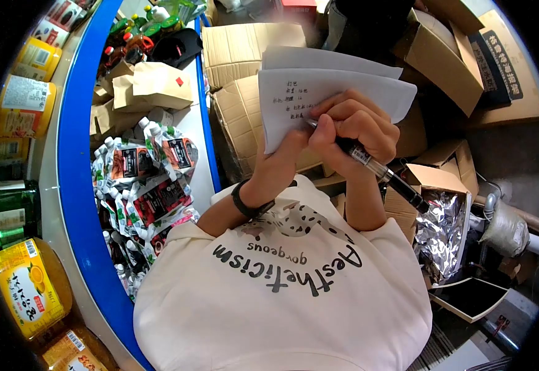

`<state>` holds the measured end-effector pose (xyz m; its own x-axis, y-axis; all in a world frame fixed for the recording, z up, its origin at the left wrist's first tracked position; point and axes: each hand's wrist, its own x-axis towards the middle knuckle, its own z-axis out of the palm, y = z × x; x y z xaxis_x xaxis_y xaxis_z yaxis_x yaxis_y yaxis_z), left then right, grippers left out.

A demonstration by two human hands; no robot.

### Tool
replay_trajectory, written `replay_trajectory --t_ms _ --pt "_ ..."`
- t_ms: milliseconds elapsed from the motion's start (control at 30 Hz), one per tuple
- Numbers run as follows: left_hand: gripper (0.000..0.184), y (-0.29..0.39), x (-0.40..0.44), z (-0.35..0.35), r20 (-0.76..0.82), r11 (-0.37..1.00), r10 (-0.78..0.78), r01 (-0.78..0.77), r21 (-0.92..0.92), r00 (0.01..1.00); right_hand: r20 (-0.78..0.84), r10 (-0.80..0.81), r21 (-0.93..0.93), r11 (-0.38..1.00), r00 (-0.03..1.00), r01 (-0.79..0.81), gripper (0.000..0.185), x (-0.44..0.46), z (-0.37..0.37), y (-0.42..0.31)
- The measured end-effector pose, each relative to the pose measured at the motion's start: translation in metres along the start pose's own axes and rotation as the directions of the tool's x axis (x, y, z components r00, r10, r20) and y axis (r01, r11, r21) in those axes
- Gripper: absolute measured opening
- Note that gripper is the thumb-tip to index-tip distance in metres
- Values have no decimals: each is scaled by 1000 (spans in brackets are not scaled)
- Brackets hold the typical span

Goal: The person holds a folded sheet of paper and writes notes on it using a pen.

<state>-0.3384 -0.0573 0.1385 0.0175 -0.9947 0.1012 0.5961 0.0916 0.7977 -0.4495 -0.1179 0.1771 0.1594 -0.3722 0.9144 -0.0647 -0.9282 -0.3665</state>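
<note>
The left hand [285, 151] supports the handwritten paper [343, 80] at its lower edge, while the right hand [362, 133], over the lower right part of the paper, grips a black-and-clear pen [380, 172] with its tip at the written lines. A black wristband [252, 201] and a white printed shirt [282, 309] are located below the paper. White-capped pouches [149, 164] lie to the paper's lower left, an open carton [439, 52] to its upper right, and silver foil [441, 238] in a box to its lower right.

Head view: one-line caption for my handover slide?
Right hand holds a pen to handwritten paper gripped by the left hand, near cardboard boxes.
</note>
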Motion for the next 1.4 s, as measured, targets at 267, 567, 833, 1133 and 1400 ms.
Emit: replay_trajectory --t_ms 267,567,833,1133,1400 --pt "26 -4 1 -4 66 998 69 -67 -19 995 -15 -7 44 999 1000 8 29 -1 0 2" --pt "24 -3 2 -2 19 999 49 -48 -14 999 -37 16 -8 1000 999 -17 28 -1 1 1" --pt "23 -9 7 -8 22 998 54 -53 -20 998 -104 31 95 995 994 -21 25 -3 5 9" --pt "32 13 19 4 65 988 -89 96 -124 994 -403 302 220 948 864 -229 17 -11 -29 16" --pt "36 -14 43 -35 1 981 -94 93 -171 996 -466 581 -14 749 667 -662 36 -69 -78 90"
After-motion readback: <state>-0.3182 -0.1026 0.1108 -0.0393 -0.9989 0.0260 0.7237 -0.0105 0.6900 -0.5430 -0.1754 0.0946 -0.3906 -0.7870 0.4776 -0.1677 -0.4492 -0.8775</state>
